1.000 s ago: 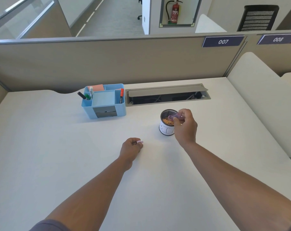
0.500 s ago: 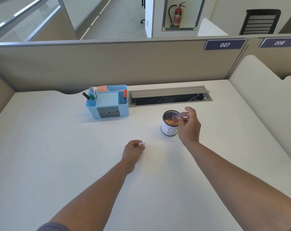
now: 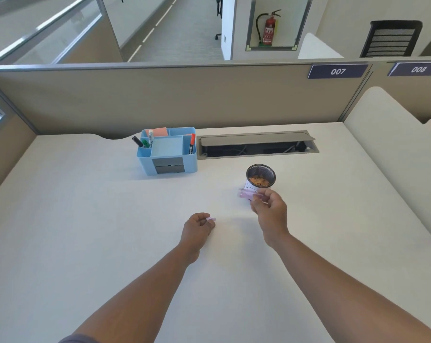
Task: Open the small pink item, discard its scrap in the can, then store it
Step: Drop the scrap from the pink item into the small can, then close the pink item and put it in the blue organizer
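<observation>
Right hand [image 3: 268, 209] has pulled back from over the can [image 3: 260, 179] since half a second ago; it now sits just in front of it, nearer the body. Fingers pinch a small translucent pink piece [image 3: 249, 194], blurred (likely the body of the opened item, perhaps a sharpener). Left hand [image 3: 197, 225] rests on the desk [image 3: 85, 219], curled closed around a smaller pink piece [image 3: 211, 220] poking out by the thumb.

Risks, as I judge them: the two halves are tiny and smooth, so rejoining them off-line could let one slip; a wrist swing could tip the nearby can.

Containers: the mesh can holds orange-brown shavings low inside. The blue desk organizer [image 3: 167, 151], well apart at the back, holds markers, a white tube, pink notes and a blue pad; its drawers look closed.
</observation>
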Demonstrator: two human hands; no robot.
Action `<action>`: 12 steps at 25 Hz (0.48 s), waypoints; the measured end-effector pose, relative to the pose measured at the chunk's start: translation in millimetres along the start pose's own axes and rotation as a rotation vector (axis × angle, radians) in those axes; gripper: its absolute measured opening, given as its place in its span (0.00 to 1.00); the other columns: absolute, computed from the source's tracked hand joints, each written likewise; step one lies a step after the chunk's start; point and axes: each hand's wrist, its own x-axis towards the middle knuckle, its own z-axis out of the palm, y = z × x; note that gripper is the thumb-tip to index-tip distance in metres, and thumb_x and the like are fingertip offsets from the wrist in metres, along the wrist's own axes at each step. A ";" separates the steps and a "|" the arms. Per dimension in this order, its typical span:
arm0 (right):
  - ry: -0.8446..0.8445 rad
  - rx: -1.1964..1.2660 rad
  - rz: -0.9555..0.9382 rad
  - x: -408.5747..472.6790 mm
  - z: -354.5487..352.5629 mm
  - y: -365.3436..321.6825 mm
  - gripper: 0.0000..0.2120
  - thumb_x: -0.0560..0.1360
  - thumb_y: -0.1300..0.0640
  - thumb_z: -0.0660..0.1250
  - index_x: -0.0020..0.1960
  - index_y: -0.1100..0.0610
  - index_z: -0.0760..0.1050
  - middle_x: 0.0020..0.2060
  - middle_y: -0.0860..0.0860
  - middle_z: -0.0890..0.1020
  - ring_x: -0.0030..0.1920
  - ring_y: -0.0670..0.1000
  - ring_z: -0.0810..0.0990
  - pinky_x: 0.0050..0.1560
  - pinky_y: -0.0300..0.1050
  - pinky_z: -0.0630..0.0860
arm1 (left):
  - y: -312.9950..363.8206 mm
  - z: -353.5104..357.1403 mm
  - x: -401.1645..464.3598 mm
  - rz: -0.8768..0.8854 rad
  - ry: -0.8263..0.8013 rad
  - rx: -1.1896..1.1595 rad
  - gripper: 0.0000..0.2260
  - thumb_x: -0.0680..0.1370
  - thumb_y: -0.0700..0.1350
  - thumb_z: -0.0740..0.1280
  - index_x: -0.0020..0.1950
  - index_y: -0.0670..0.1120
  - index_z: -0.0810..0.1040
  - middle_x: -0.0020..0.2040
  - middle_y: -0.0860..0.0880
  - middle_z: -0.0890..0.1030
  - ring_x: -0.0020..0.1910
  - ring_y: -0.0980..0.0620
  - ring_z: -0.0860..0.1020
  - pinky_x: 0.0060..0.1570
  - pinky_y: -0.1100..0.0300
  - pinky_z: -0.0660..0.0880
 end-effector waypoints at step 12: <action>-0.328 -0.025 0.278 -42.0 20.2 47.4 0.10 0.77 0.71 0.66 0.55 0.60 0.78 0.49 0.58 0.81 0.50 0.55 0.80 0.62 0.52 0.78 | -9.9 -21.5 -26.7 0.004 0.026 0.005 0.05 0.77 0.43 0.73 0.52 0.48 0.81 0.45 0.51 0.87 0.46 0.51 0.80 0.52 0.54 0.73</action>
